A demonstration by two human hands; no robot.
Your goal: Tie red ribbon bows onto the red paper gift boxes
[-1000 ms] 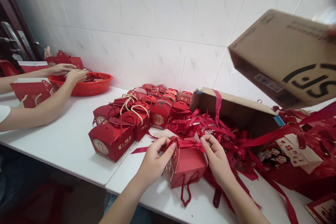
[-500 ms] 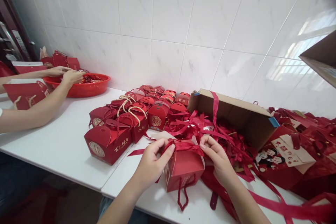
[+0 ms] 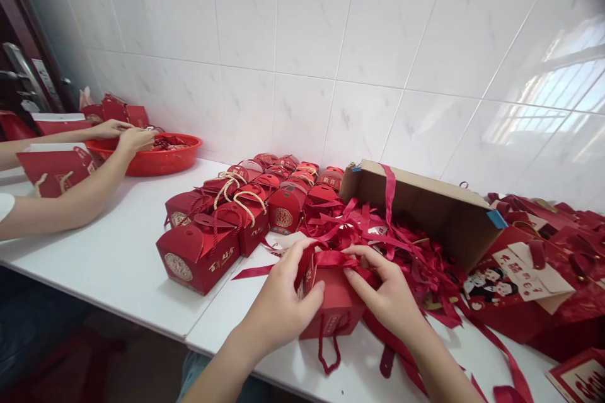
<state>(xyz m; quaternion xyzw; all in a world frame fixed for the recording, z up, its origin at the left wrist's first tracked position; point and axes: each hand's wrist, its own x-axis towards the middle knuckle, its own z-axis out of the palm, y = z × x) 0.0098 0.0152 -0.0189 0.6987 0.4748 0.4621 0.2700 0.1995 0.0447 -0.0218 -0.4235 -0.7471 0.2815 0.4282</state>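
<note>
Working live at the white table [image 3: 132, 239], with the small red box [image 3: 341, 293] right between both hands! Stands on the tabletop, snug against the left fingers and just under the right fingertips. Clamps on its left side with the left hand [image 3: 286, 296], curling fingers around the far edge and laying a thumb on the sloping near panel. Over to the right hand [image 3: 390, 289]: comes in from the other side, touching thumb and forefinger tips down on top, right at the red ribbon [image 3: 333, 259] running across. In contact there, but cannot tell whether pinched together on that ribbon or merely resting against it. Hangs a looped cord [image 3: 329, 365] from the near face, below both thumbs.

Glancing left, past the left hand, to a cluster of red boxes [image 3: 201, 252], handled and packed close. Just beyond the right hand, spotting a tangle of loose ribbons [image 3: 401, 236] heaped at an open cardboard box [image 3: 454, 223]. Farther right, catching red gift bags [image 3: 534, 321]. And way off left, seeing a co-worker's hands [image 3: 138, 138] over a red basin [image 3: 165, 162].
</note>
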